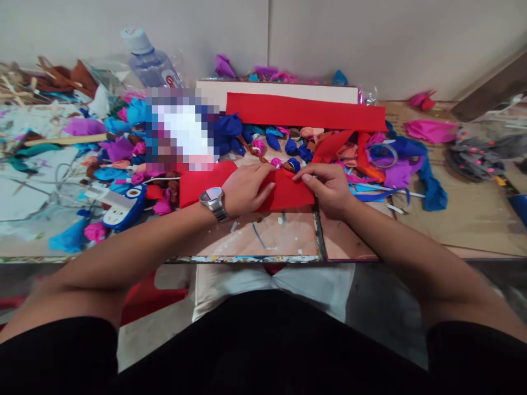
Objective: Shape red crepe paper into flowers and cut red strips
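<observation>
A red strip (206,186) of cloth or crepe paper lies flat across the table in front of me. My left hand (246,189), with a metal watch (214,202) on the wrist, rests on the strip, fingers stretched and thumb apart. At the strip's right end, my right hand (329,189) is closed, thumb and forefinger pinching its upper edge. Just beyond the hands sit small knotted pieces, among them a pink knot (275,163) and a blue one (293,164). A second red strip (304,111) lies farther back over a pale board (212,94).
Colourful scraps crowd the table on both sides. At the left are a blue-and-white power strip (124,208) with a plugged-in charger and a clear bottle (150,60). A tape roll (383,155) and dark netting (471,156) lie right. A pixelated patch hides something behind my left hand.
</observation>
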### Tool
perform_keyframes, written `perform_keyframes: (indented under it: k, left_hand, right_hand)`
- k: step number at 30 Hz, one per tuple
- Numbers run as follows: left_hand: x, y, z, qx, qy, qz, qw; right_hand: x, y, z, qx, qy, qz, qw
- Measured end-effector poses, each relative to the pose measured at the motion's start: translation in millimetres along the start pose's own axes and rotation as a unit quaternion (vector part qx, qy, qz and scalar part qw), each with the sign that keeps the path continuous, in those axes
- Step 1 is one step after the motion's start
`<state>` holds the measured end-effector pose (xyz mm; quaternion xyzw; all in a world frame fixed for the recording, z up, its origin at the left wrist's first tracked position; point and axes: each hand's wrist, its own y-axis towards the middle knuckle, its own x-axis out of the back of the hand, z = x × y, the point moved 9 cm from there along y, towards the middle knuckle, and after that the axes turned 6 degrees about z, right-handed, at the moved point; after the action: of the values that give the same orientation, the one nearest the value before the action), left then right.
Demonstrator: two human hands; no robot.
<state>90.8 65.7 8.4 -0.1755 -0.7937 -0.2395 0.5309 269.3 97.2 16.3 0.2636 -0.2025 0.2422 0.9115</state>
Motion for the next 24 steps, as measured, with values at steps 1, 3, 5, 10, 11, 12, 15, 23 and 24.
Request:
perform_keyframes:
  k: [1,3,5,10,11,12,15,23,24]
  left_hand:
    - [1.8,0,2,0.007,-0.007,-0.001,1.0]
    - [5.4,-1,6,0.02,-0.02,0.002,1.0]
    - [9.6,-1,8,0.022,-0.026,0.007,0.999]
    - [18.8,1,11,0.022,-0.025,0.013,0.999]
    - [19.4,1,12,0.028,-0.019,0.015,0.999]
    - [19.5,1,14,0.036,-0.01,0.02,0.999]
    - [19.5,0,21,0.069,0.036,0.037,0.996]
    - [22.6,1,45,0.134,0.126,0.078,0.98]
    - [23.9,1,46,0.135,0.132,0.075,0.979]
  right_hand:
    - [6,0,-4,-0.008,0.012,-0.029,0.999]
    - [13,1,-16,-0.025,0.032,-0.069,0.997]
    - [19,4,-26,-0.037,0.048,-0.103,0.993]
    - [29,11,-42,-0.061,0.075,-0.151,0.984]
    - [30,11,-44,-0.064,0.078,-0.156,0.982]
    - [31,11,-45,-0.066,0.081,-0.159,0.982]
    - [29,12,-45,-0.063,0.085,-0.152,0.983]
    - [30,10,-53,-0.062,0.086,-0.17,0.98]
    - [32,10,-56,-0.061,0.091,-0.183,0.977]
